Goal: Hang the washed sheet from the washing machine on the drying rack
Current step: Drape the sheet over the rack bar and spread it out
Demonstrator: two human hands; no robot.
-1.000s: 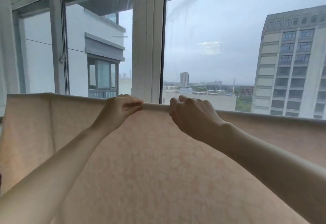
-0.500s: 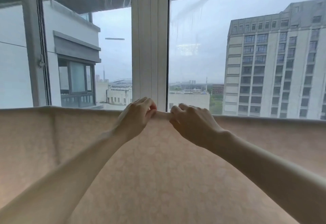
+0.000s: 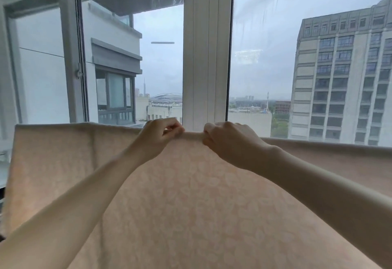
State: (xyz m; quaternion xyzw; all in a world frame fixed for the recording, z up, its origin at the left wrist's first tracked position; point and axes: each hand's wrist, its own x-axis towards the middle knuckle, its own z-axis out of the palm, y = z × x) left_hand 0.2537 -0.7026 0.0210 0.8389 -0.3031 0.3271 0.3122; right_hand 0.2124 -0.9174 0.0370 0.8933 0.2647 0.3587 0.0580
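In the head view the left hand [image 3: 158, 136] has closed in on the right hand [image 3: 228, 141] over the last second, so both grips now pinch the sheet [image 3: 191, 201] at its top fold, near 12 o'clock, with only a short strip of fold between them. The sheet hangs spread from 9 to 3 o'clock over what I judge is the hidden drying-rack bar, so only smoothing is left. Behind, at 12 o'clock, the white window post [image 3: 206, 56] stands close; nothing else visibly blocks the hands.
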